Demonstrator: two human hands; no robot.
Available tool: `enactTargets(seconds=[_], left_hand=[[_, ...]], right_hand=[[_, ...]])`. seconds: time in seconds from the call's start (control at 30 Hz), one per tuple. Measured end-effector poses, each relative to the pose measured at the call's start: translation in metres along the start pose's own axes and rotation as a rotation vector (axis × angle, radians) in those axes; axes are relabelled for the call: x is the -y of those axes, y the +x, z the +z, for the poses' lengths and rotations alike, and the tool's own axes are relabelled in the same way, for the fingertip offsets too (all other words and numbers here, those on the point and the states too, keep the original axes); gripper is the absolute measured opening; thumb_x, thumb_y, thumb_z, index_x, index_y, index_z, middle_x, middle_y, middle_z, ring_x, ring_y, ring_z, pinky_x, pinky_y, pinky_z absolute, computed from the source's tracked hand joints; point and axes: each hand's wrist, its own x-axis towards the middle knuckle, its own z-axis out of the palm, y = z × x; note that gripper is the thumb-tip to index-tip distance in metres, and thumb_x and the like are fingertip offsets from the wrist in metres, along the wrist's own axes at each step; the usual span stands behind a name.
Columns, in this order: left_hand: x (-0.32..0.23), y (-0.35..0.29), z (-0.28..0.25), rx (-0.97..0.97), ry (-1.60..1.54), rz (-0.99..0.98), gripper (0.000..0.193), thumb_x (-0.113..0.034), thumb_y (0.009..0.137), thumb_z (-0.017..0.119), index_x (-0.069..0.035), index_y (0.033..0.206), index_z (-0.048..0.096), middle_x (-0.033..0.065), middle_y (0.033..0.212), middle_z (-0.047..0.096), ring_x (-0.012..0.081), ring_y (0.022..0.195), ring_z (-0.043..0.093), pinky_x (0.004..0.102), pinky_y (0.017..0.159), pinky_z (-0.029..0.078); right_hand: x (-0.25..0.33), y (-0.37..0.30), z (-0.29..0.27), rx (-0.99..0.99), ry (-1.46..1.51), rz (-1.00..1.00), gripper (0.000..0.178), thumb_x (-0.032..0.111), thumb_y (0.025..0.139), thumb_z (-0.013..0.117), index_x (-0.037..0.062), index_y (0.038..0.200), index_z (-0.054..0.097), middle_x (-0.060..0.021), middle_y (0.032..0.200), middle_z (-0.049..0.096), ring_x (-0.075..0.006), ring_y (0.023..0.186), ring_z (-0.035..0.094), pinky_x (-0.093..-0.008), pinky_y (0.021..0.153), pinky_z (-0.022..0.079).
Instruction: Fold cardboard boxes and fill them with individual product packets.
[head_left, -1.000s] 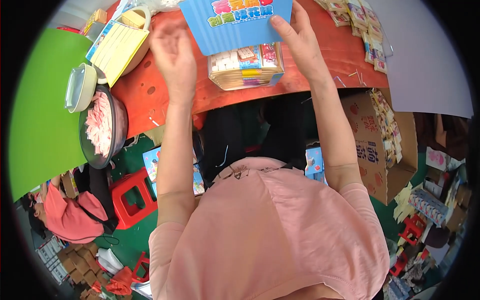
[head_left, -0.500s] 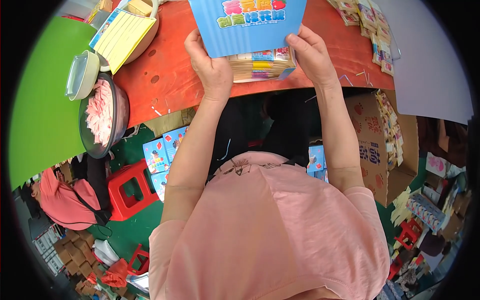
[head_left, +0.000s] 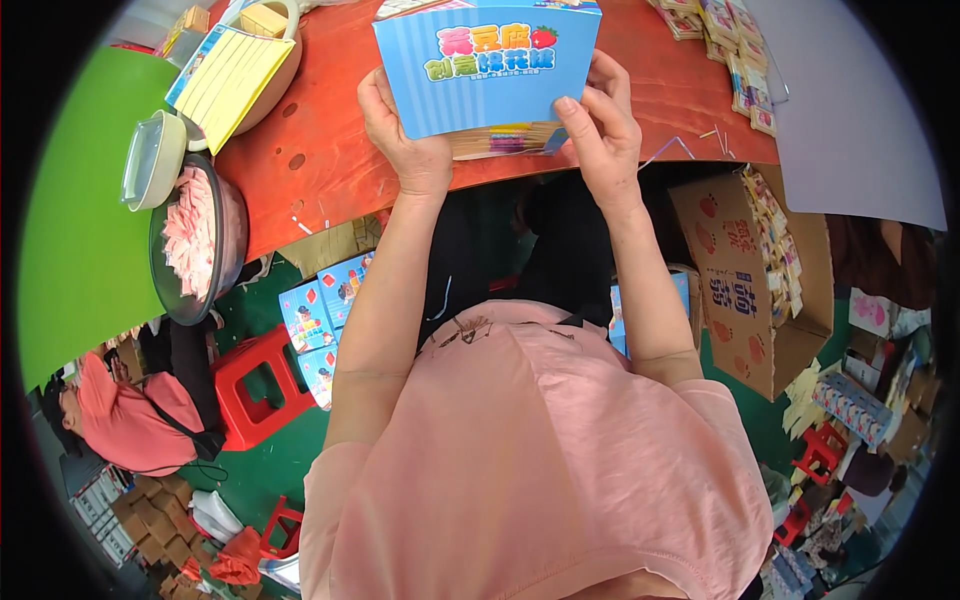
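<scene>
Above the red table's near edge I hold a blue cardboard box (head_left: 490,95) by its two sides. Its broad printed panel carries colourful lettering and a strawberry. Below that panel, a row of thin packets (head_left: 510,138) with yellow and purple edges shows inside. My left hand (head_left: 408,140) is closed on the left side, its fingers mostly hidden behind the panel. At the lower right corner, my right hand (head_left: 602,125) grips with the thumb on the front and the fingers bent around the edge.
The red table (head_left: 330,100) bears a bowl (head_left: 285,75) with yellow sheets and several small packets (head_left: 745,50). A tub of pink pieces (head_left: 190,235) stands left. Below are blue boxes (head_left: 305,315), a red stool (head_left: 255,385) and an open carton (head_left: 740,290). Another person (head_left: 140,410) sits left.
The box has tilted, so its top edge now shows and the panel covers more of the packets. My right hand has shifted slightly left, its fingers more bent.
</scene>
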Motion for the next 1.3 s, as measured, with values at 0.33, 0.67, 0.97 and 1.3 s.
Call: enactTargets(seconds=[0.33,0.67,0.97,1.3], left_hand=[[0.008,0.004,0.0,-0.029,-0.126,0.166,0.02,-0.016,0.105,0.057,-0.001,0.116,0.051,0.0083,0.101,0.066,0.0144,0.092,0.064,0.0304,0.082,0.053],[-0.014,0.012,-0.057,0.228,-0.441,-0.336,0.017,-0.008,0.104,0.057,0.002,0.115,0.064,0.0079,0.107,0.067,0.0125,0.107,0.061,0.0255,0.088,0.051],[-0.031,0.022,-0.069,0.567,-0.226,-0.259,0.023,-0.007,0.094,0.072,0.004,0.114,0.072,0.0095,0.126,0.061,0.0178,0.113,0.063,0.0312,0.094,0.054],[-0.033,0.025,-0.067,0.605,-0.089,-0.193,0.019,-0.009,0.089,0.076,-0.003,0.107,0.078,0.0087,0.125,0.063,0.0214,0.118,0.062,0.0354,0.098,0.052]], right_hand=[[-0.009,-0.01,-0.007,0.026,-0.026,0.035,0.023,0.011,0.102,0.064,-0.005,0.117,0.07,-0.0098,0.128,0.066,-0.0165,0.114,0.062,-0.0292,0.096,0.049],[-0.001,-0.01,-0.011,0.041,-0.017,0.152,0.025,0.011,0.102,0.064,-0.007,0.119,0.069,-0.0094,0.129,0.065,-0.0165,0.117,0.061,-0.0299,0.1,0.048],[-0.01,-0.011,-0.014,0.023,0.173,0.237,0.02,0.013,0.1,0.067,-0.0047,0.108,0.072,-0.0083,0.134,0.065,-0.0152,0.114,0.061,-0.0302,0.094,0.05],[-0.001,-0.007,-0.017,0.067,0.284,0.337,0.029,0.008,0.103,0.06,-0.0048,0.128,0.064,-0.0066,0.13,0.062,-0.0168,0.122,0.056,-0.0351,0.109,0.042]])
